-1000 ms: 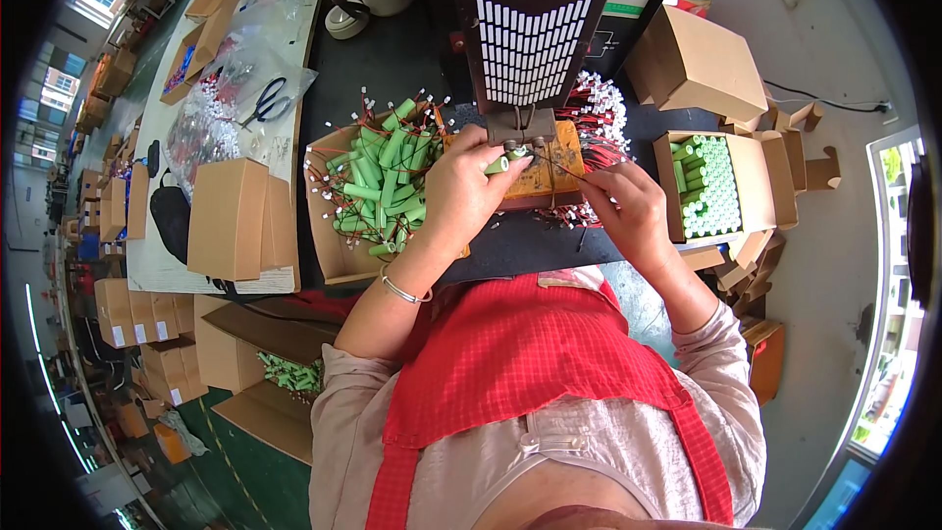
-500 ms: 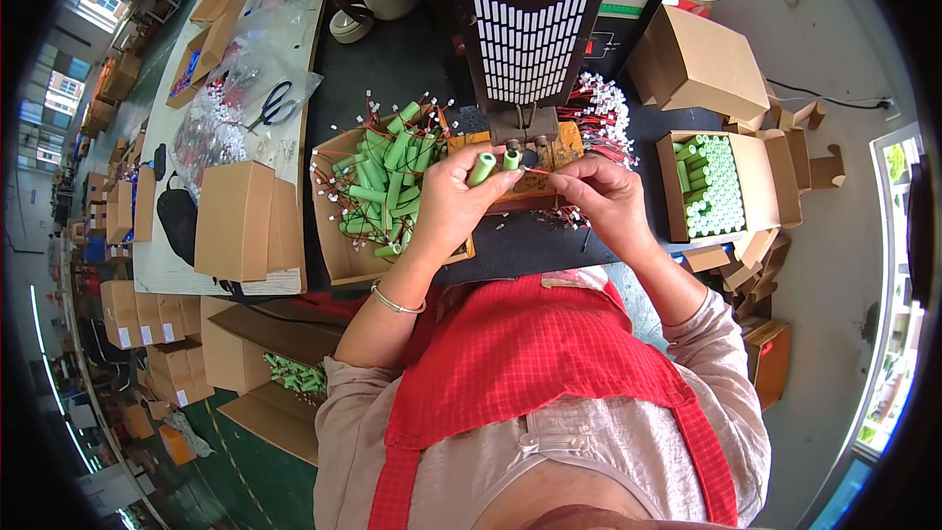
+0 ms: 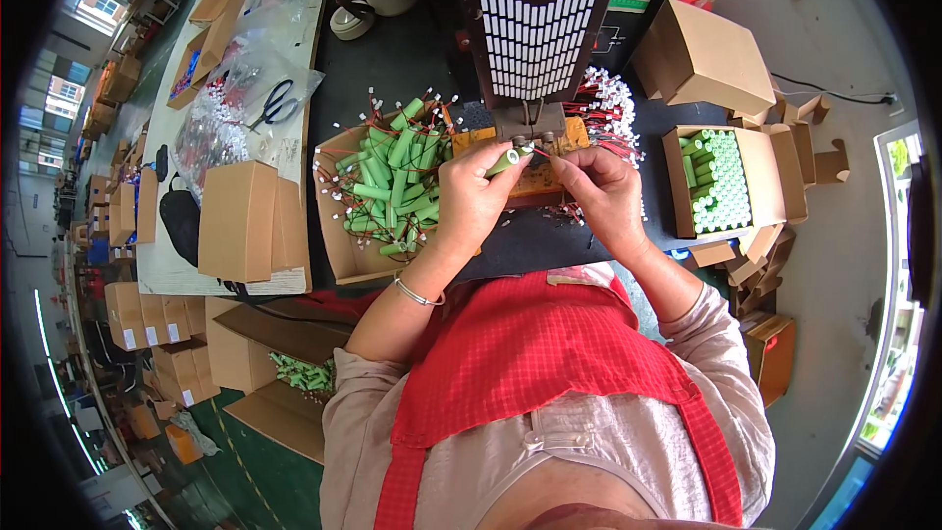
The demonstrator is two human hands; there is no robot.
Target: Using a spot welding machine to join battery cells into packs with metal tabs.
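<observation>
My left hand [image 3: 469,192] is closed around a green cylindrical battery cell [image 3: 502,164], whose pale end points up and right. A second green cell's end shows just beyond it, under the electrodes [image 3: 530,124] of a dark spot welder [image 3: 538,34]; how it is held is partly hidden. Close by, my right hand [image 3: 610,201] pinches a thin red wire lead [image 3: 541,151] between thumb and fingers, its tip at the second cell's end. Both hands are over the welder's worn yellow-brown base block [image 3: 574,134].
At left, a cardboard box [image 3: 343,260] holds many green cells with wires attached. Plain cells stand packed in another box [image 3: 719,180] at right. White-plugged wire leads [image 3: 613,103] lie beside the welder. Scissors [image 3: 275,106] rest on the white table.
My left hand has shifted right and tilted its cells closer to the electrodes. The wire in my right hand is now angled more steeply at the cell end.
</observation>
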